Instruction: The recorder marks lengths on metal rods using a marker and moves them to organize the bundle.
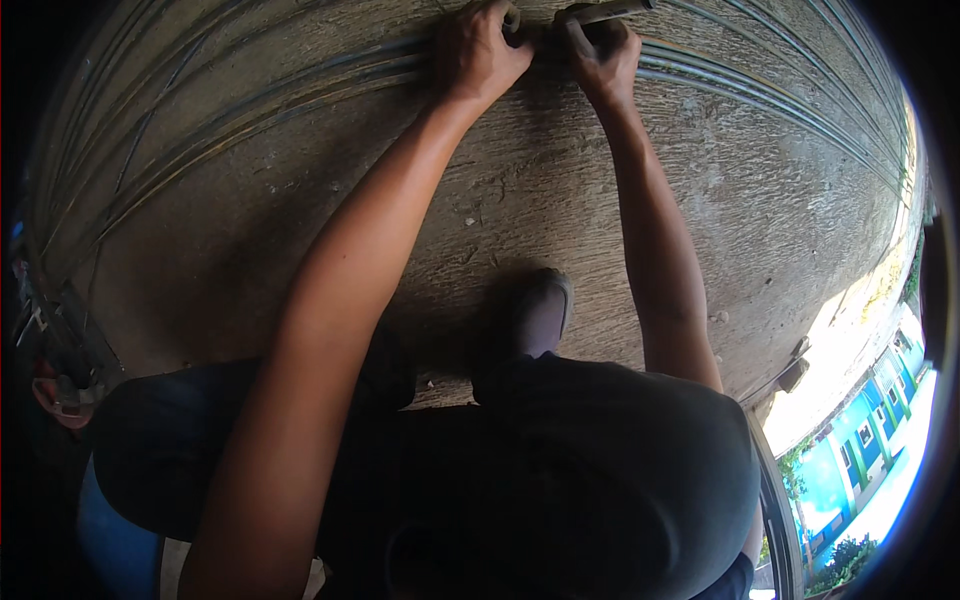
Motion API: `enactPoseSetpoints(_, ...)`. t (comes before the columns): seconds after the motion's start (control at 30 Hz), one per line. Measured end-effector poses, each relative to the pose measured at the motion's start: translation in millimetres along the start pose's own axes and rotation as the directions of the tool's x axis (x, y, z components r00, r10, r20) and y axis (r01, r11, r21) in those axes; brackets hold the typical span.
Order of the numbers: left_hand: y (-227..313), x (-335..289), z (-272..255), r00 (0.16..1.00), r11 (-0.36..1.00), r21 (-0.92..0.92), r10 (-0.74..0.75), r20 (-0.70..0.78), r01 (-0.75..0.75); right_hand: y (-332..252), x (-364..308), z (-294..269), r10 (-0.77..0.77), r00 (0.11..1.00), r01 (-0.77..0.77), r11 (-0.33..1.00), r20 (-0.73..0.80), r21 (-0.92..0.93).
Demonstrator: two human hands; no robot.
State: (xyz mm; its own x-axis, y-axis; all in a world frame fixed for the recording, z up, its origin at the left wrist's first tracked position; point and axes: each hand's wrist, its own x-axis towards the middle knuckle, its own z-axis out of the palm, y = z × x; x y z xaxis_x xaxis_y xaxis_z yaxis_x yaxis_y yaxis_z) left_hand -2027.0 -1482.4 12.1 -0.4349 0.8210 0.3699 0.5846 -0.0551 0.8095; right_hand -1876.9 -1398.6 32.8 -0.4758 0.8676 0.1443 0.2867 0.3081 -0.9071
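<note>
My left hand [478,58] is at the top of the head view with its fingers curled closed. A dull round end, like that of a tube or handle, shows beside its thumb; the rest is hidden. Close by on the right, my right hand [607,55] is closed around a dark grey metal bar [618,11], whose end points right. Long thin metal rods [745,92] run under or just beyond both hands and fan out to either side. What lies between the two hands is too dark to make out.
The rods rest on a rough concrete floor [480,215]. My shoe [545,310] is planted below the hands. A red and dark metal item [62,392] stands at the far left. On the right, a small block [793,375] lies near the sunlit floor edge, with a blue building beyond.
</note>
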Motion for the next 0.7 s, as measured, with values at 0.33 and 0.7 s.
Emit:
enactPoseSetpoints(0.33,9,3,-6,0.997,0.993,0.104,-0.054,0.064,0.047,-3,-3,0,0.038,0.998,-0.04,0.998,-0.042,-0.047)
enactPoseSetpoints(0.7,12,2,-8,0.98,0.984,0.068,-0.17,0.104,0.163,-2,-2,4,-0.033,0.997,0.032,0.999,-0.075,-0.006)
